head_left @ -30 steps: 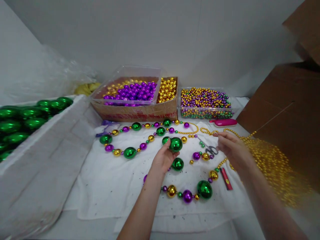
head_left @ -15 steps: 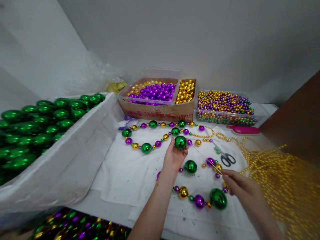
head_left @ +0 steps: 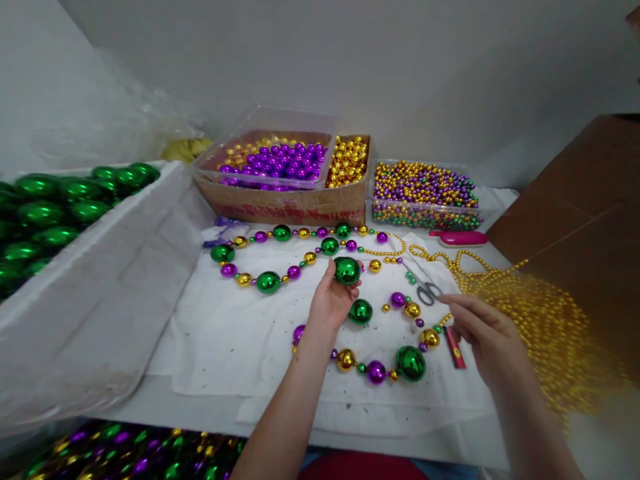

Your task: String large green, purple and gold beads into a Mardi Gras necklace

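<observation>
My left hand (head_left: pixel 333 300) is closed around a large shiny green bead (head_left: pixel 347 270), held up above the white cloth. To the right, my right hand (head_left: pixel 475 323) is closed in a pinch near the scissors (head_left: pixel 427 293); what its fingertips hold is too fine to make out. Below the hands, a curved row of green, gold and purple beads includes a big green bead (head_left: pixel 411 363). Another green bead (head_left: pixel 361 311) lies just right of my left wrist. Behind, a finished-looking bead strand (head_left: pixel 269 282) loops across the cloth.
A white foam box (head_left: pixel 165 253) of large green beads stands left. At the back are a cardboard box (head_left: pixel 280 205) with a clear bin of purple beads and a clear tray (head_left: pixel 425 213) of small mixed beads. Gold bead chains (head_left: pixel 545 327) pile up right, near a brown box (head_left: pixel 575 180).
My view has shifted, so the scene sits further left and higher. The thin straight line stretching from my right fingers toward the green bead no longer shows there. My left hand still holds the bead.
</observation>
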`<state>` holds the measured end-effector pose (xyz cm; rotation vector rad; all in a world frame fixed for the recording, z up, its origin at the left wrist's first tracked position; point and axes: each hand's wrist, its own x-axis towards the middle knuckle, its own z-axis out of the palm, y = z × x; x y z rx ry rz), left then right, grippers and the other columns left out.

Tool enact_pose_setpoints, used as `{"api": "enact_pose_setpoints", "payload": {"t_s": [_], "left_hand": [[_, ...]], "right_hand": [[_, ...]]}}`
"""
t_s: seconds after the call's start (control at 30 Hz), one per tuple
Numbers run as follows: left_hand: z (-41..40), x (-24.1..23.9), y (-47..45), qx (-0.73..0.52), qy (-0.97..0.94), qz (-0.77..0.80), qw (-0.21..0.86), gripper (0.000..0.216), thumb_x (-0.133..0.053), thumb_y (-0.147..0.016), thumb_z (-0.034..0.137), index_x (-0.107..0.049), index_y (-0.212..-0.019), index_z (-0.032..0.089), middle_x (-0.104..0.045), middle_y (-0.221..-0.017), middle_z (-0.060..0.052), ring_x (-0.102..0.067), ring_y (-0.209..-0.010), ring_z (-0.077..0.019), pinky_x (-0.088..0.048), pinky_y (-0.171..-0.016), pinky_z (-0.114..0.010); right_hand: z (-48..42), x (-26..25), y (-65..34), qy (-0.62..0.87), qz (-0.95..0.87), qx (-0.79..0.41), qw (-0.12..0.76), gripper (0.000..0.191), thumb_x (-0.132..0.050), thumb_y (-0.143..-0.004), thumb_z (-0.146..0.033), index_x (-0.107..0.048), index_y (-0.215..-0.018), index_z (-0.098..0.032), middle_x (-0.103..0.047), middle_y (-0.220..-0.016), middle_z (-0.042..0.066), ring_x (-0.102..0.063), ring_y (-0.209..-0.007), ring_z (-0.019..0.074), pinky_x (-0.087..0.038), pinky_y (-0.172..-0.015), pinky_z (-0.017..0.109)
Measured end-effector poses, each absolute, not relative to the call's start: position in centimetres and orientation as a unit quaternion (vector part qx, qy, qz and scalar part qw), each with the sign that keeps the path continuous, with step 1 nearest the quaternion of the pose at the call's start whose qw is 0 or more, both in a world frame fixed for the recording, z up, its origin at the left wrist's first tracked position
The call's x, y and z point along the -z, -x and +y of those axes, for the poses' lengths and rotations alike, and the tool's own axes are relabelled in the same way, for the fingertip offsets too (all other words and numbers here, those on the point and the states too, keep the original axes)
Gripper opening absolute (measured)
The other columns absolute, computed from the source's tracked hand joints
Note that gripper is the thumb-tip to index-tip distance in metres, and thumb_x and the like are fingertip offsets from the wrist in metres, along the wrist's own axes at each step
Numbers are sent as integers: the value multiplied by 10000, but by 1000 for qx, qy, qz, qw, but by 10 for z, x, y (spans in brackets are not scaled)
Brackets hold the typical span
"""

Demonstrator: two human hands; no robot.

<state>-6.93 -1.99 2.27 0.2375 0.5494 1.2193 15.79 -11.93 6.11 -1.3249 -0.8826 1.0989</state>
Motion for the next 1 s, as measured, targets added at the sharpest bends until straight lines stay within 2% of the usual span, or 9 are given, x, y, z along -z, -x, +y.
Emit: {"api": "enact_pose_setpoints", "payload": {"t_s": [0.17, 0.33, 0.57, 0.67, 0.8, 1.0], "left_hand": [[-24, -21, 65, -549, -106, 251, 790, 314, -555, -847, 439, -619, -943, 147, -681, -844, -74, -608, -594, -139, -444, -459, -202], [-29, -15, 61, -521, -101, 264, 805, 321, -549, -851, 433, -613, -984, 148, -686, -915, -89, -612, -599, -136, -468, -488, -216], [-36, -12, 58, -500, -120, 283, 809, 302, -556, -849, 399, -604, -998, 140, -686, -953, -108, -623, -638, -158, -511, -583, -271], [-37, -13, 57, -496, -131, 286, 809, 290, -567, -844, 384, -602, -1000, 141, -684, -969, -113, -622, -645, -158, -510, -587, -269], [-37, -16, 57, -501, -131, 275, 810, 310, -556, -847, 399, -607, -1008, 139, -682, -974, -115, -616, -640, -156, -508, -580, -266], [-32, -21, 64, -527, -112, 264, 800, 350, -510, -865, 454, -615, -990, 144, -687, -916, -102, -603, -604, -146, -497, -545, -258]], "right_hand": [[-114, -86, -166, 563, -378, -412, 609, 178, -729, -702, -275, -743, -858, -192, -617, -720, 11, -448, -544, 67, -340, -445, 173], [-108, -109, -167, 545, -385, -363, 650, 140, -705, -718, -222, -737, -846, -177, -605, -707, 5, -418, -530, 57, -354, -459, 168], [-108, -112, -171, 542, -375, -349, 666, 129, -704, -718, -223, -735, -838, -186, -660, -853, 37, -423, -544, 59, -365, -456, 174], [-110, -112, -172, 556, -378, -338, 659, 145, -706, -719, -233, -735, -851, -181, -653, -820, 28, -415, -532, 56, -359, -448, 171], [-114, -103, -166, 585, -424, -344, 600, 158, -699, -724, -276, -740, -859, -204, -639, -729, 7, -444, -536, 72, -364, -456, 173], [-136, -69, -148, 623, -529, -388, 426, 245, -645, -778, -394, -742, -920, -221, -703, -824, 33, -601, -704, 168, -470, -551, 220]]}}
